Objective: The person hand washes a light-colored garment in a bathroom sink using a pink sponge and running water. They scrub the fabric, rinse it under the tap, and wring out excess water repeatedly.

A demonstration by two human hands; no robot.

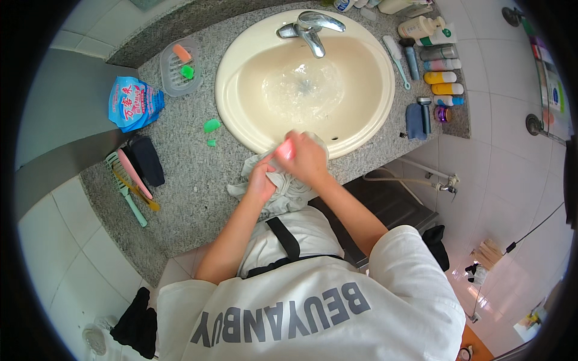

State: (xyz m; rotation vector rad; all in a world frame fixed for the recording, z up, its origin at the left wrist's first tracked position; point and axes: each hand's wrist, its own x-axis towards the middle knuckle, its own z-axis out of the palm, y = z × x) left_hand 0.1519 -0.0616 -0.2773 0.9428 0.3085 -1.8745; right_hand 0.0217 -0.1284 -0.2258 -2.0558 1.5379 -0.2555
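Observation:
Below the near rim of the cream washbasin (228, 97), my right hand (307, 160) is closed around a pink bar of soap (286, 150), slightly blurred. It presses over a bunched light grey-white cloth (289, 192) that lies across the rim and the granite counter. My left hand (262, 181) grips the same cloth just to the left. Water (305, 88) ripples in the basin under the chrome faucet (311, 29). Green soap pieces (212, 125) lie on the counter left of the basin. A clear soap dish (167, 74) holds an orange bar (182, 53) and a green piece (187, 72).
A blue pouch (135, 104), a black case (146, 161) and combs (132, 208) lie at the left. Along the right stand bottles (417, 28), tubes, a brush (396, 58) and a razor (424, 115) on a blue cloth (413, 122). A hose with a valve (445, 184) is below right.

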